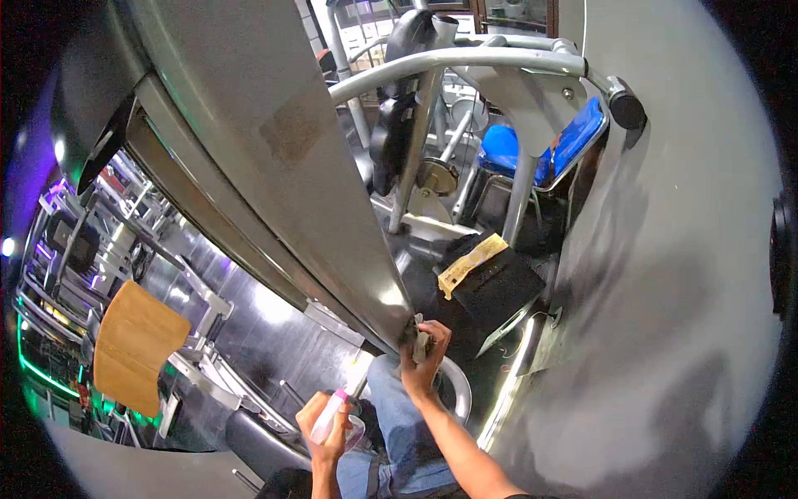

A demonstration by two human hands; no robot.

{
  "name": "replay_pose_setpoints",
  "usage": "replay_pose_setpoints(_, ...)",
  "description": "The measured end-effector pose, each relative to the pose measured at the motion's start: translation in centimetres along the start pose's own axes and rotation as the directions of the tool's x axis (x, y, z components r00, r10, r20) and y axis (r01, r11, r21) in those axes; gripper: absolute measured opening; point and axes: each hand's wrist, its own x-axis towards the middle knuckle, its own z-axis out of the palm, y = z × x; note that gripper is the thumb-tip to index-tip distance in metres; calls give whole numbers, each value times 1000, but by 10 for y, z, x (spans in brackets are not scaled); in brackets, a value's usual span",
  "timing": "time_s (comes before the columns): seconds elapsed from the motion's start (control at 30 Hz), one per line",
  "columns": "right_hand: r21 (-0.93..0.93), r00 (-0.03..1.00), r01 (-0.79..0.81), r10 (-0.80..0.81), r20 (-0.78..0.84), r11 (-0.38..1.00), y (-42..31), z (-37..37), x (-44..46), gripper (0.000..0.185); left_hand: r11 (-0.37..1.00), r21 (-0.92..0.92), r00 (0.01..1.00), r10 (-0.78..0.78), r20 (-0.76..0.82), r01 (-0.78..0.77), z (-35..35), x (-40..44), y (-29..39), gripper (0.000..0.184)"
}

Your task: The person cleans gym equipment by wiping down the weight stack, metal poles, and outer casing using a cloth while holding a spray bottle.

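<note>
My left hand is closed around a small clear spray bottle with a pink tip that points up and away from me. Above and to its right, my right hand pinches a crumpled greyish cloth. That cloth is pressed against the lower end of a long grey machine panel, which slants down from the upper left. Dark marks show on the panel near the cloth, and a brownish patch lies higher up on it. My jeans-clad legs are below both hands.
A grey wall rises close on the right. Ahead stand a silver tubular frame and a blue chair. A yellow packet lies on a black box. At left are a tan board and gym machines.
</note>
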Motion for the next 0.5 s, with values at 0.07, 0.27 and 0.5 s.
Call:
replay_pose_setpoints(0.07,17,988,78,-79,135,997,23,-9,-11,42,992,-84,995,-97,-18,95,-3,-2,0,24)
replay_pose_setpoints(0.27,-158,934,58,2,357,986,88,-34,-52,59,998,-5,998,-57,6,57,-6,-1,-1,26)
replay_pose_setpoints(0.5,-56,919,228,-196,342,972,47,-39,-13,59,988,-68,991,-136,-8,136,-8,-7,5,26)
